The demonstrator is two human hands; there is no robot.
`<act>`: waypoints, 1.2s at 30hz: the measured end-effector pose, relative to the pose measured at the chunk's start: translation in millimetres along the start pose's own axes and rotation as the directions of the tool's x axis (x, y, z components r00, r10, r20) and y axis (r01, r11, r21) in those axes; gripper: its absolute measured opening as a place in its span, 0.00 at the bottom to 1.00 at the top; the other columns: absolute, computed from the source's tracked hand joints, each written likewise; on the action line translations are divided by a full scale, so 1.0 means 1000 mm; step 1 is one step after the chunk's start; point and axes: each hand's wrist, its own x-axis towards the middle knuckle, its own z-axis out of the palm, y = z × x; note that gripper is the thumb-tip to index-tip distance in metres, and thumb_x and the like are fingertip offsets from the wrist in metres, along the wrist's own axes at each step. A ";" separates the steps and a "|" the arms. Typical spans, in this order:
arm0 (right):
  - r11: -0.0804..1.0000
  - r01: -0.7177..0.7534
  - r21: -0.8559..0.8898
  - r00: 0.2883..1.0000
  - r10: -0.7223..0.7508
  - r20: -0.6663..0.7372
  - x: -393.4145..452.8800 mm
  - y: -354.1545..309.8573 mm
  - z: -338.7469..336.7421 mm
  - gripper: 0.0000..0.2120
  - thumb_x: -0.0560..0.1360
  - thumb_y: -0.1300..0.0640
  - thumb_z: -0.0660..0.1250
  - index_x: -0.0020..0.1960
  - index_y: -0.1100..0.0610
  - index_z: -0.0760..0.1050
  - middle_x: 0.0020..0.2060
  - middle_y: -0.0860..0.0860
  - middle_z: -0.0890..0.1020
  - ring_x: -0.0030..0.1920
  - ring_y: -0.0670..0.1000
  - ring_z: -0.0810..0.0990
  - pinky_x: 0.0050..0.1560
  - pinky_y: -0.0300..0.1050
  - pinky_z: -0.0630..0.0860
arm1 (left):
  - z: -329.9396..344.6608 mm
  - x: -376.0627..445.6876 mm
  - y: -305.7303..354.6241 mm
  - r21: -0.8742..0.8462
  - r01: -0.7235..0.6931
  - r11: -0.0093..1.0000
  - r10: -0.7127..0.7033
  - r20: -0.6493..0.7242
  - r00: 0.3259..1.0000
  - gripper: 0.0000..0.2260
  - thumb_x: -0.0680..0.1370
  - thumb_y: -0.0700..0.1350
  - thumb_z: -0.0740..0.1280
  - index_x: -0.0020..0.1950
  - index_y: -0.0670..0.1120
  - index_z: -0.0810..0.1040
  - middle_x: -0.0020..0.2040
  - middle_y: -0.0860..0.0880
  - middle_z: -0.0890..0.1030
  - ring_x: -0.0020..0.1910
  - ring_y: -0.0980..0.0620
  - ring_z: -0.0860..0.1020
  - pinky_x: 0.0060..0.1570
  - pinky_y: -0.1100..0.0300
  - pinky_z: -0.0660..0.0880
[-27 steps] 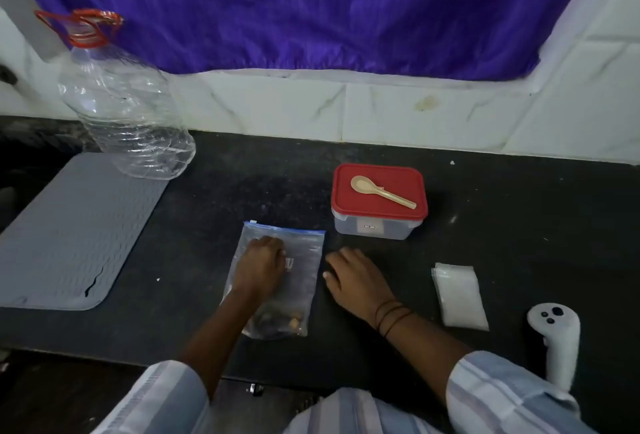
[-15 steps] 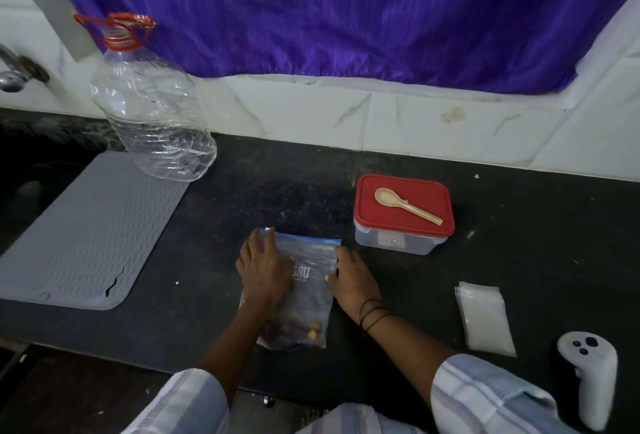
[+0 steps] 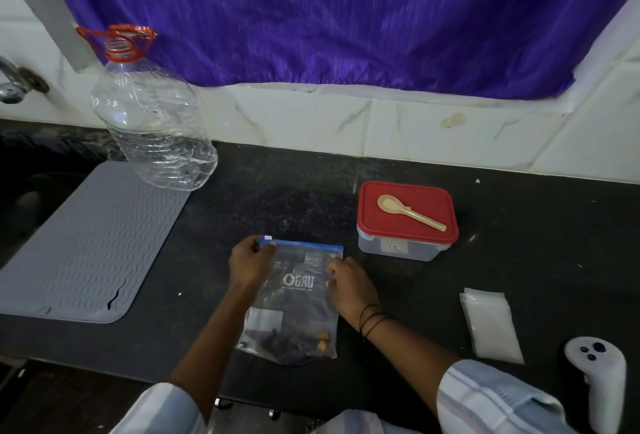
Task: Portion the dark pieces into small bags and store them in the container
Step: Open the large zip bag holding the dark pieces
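Note:
A clear zip bag [image 3: 298, 298] with a blue seal strip lies flat on the black counter [image 3: 277, 205]. Dark pieces [image 3: 277, 341] and a few yellow bits sit at its near end. My left hand [image 3: 247, 265] pinches the far left corner of the seal. My right hand [image 3: 349, 286] rests on the bag's right edge, fingers curled at it. A clear container [image 3: 405, 225] with a red lid stands to the far right of the bag, a beige spoon [image 3: 408, 211] lying on the lid. A stack of small clear bags [image 3: 490, 324] lies at the right.
A big clear bottle [image 3: 152, 128] with a red handle stands at the back left, partly on a grey ribbed mat [image 3: 86, 243]. A white controller [image 3: 599, 374] lies at the near right edge. A tap [image 3: 14, 83] and a dark sink are at far left.
My left hand moved from the middle of the bag up to its far left corner. My right hand came from the counter onto the bag's right edge. The camera shifted left.

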 end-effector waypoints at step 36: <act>0.800 0.578 0.164 0.815 -0.555 -0.163 0.019 -0.103 -0.057 0.06 0.77 0.57 0.68 0.50 0.58 0.82 0.42 0.50 0.79 0.40 0.50 0.78 0.41 0.54 0.77 | -0.029 -0.062 0.039 -0.338 -0.373 0.864 0.390 -0.021 0.921 0.08 0.82 0.38 0.64 0.47 0.39 0.81 0.43 0.38 0.82 0.42 0.47 0.77 0.44 0.51 0.74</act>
